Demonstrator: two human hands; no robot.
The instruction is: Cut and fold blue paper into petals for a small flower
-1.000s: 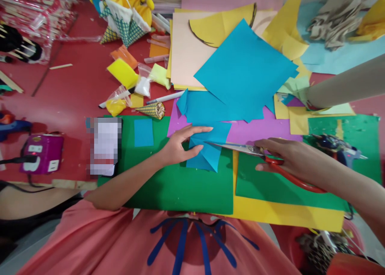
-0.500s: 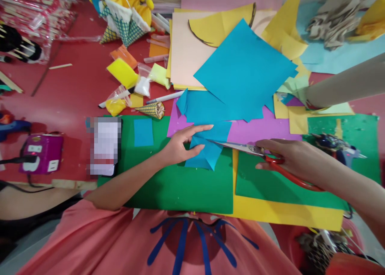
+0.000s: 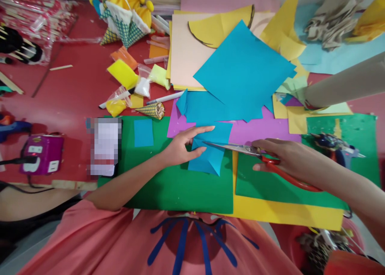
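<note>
Red-handled scissors (image 3: 288,177) are in my right hand (image 3: 282,156), its fingers closed around the handles. Their metal blades point left and lie along a small piece of blue paper (image 3: 207,158), partly cut across. My left hand (image 3: 182,146) holds this paper at its left side, with index finger and thumb on either side of the cut; its other fingers are mostly hidden. The lower part of the paper is creased and hangs over a green sheet (image 3: 168,186). A small blue square (image 3: 143,132) lies left of my left hand.
Larger blue sheets (image 3: 245,66) lie beyond my hands, over purple paper (image 3: 258,129). A phone (image 3: 105,146) and a purple power socket block (image 3: 42,154) are at left. At right are a glue gun (image 3: 343,152) and a thick grey tube (image 3: 345,80). Clay packets (image 3: 122,73) sit farther back.
The scissors have moved slightly left, their tips deeper into the blue paper. The lower flap of the paper has swung a little right and down. My left hand has barely moved.
</note>
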